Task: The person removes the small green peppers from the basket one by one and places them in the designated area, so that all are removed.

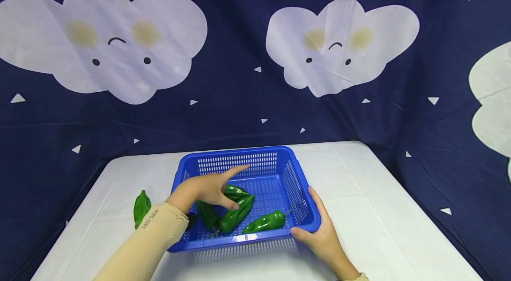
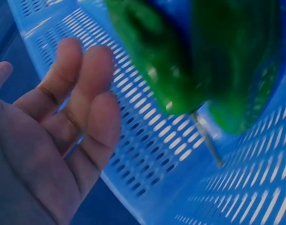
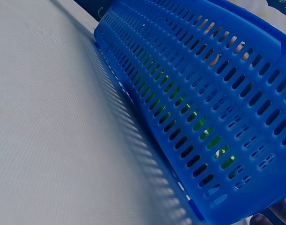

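Note:
A blue plastic basket with slotted walls holds several green peppers. Over its left part hovers my left hand, thumb and forefinger spread apart. The left wrist view shows that hand with loosely bent fingers and nothing in its grasp, beside two peppers. My right hand grips the basket at its near right corner, thumb on the front rim and fingers along the right side. From the right wrist, the basket's slotted outer wall hides most of the peppers.
Left of the basket, another green pepper lies on the white-covered table, partly behind the left sleeve. A dark blue curtain with cloud prints hangs behind the table and along its sides.

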Demonstrator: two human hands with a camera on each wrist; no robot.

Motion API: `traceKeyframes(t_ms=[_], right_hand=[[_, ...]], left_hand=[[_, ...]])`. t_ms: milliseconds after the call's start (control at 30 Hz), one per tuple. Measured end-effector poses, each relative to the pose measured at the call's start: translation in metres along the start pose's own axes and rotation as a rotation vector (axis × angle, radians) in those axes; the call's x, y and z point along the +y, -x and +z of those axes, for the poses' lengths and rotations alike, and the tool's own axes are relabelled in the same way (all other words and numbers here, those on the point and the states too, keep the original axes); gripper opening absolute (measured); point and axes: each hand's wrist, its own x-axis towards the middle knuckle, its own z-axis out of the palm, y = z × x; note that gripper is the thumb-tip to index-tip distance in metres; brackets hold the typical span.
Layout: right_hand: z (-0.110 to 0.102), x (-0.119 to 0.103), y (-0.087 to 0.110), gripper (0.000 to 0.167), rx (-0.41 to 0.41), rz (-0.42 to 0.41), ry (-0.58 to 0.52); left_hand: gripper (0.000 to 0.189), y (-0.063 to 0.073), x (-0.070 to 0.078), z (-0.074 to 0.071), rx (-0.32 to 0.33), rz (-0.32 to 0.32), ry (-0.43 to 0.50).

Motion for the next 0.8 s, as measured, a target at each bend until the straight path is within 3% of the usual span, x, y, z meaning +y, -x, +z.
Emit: traceKeyframes(t_ms=[333, 600, 800], right_hand=[[0.000, -0.001, 0.000, 0.110, -0.007, -0.014, -0.013], [0.000, -0.002, 0.001, 0.110, -0.008, -0.002, -0.021], [0.001, -0.002, 0.001, 0.111, -0.008, 0.009, -0.020]], left_hand=[[0.096, -0.013, 0.000, 0.022, -0.097, -0.099, -0.150], [0.087, -0.022, 0.001, 0.030, -0.148, -0.098, -0.204], [0.086, -0.026, 0.002, 0.034, -0.173, -0.141, -0.220]])
